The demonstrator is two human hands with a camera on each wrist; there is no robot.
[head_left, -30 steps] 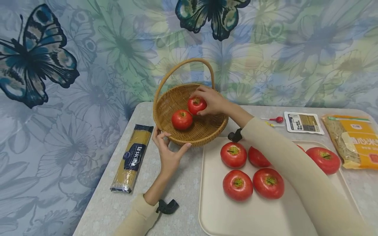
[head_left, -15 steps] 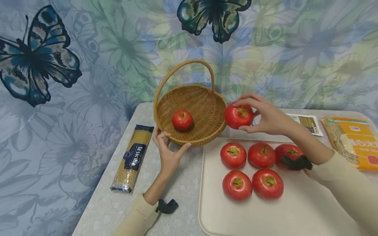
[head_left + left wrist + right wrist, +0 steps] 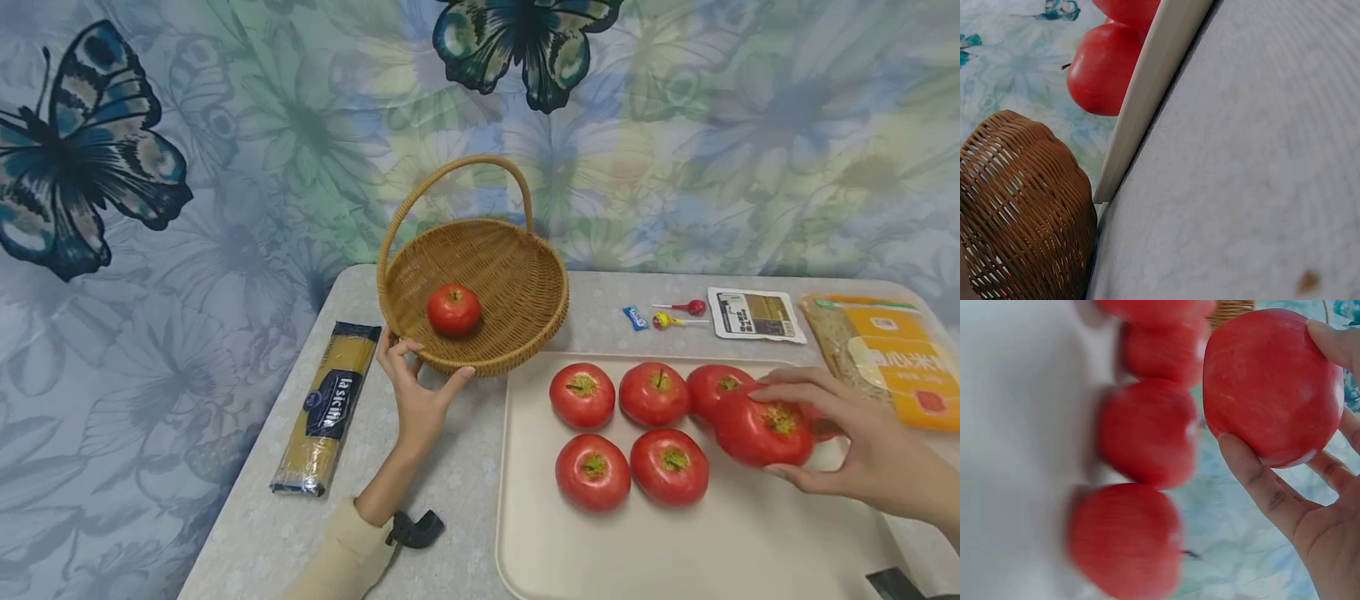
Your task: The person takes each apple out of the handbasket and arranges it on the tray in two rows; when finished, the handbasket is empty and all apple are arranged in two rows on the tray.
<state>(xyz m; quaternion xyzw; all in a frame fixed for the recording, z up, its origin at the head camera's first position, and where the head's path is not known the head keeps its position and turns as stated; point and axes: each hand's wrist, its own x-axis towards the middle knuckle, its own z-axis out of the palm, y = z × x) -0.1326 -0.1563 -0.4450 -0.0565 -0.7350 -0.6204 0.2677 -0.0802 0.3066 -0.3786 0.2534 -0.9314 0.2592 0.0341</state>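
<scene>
A wicker basket (image 3: 517, 275) with an arched handle stands tilted toward me at the back left of the table, and one red apple (image 3: 453, 310) lies in it. My left hand (image 3: 420, 404) grips its near rim, thumb and fingers apart along the edge. Over the right part of the beige tray (image 3: 615, 558), my right hand (image 3: 870, 442) holds a red apple (image 3: 761, 429) between thumb and fingers. In the right wrist view that apple (image 3: 1272, 387) is clear of the blurred ones. Several red apples (image 3: 592, 471) sit on the tray in two rows; the held one partly hides those behind it.
A pack of spaghetti (image 3: 326, 408) lies left of the basket. Behind the tray are a small blue-wrapped candy (image 3: 635, 317), two lollipops (image 3: 678, 315) and a white flat packet (image 3: 756, 315). A bag of grain (image 3: 877, 354) lies at the far right. A patterned cloth hangs behind.
My right hand has lifted an apple out of the basket and carried it right and toward me, over the tray. The left hand keeps its grip on the basket rim.
</scene>
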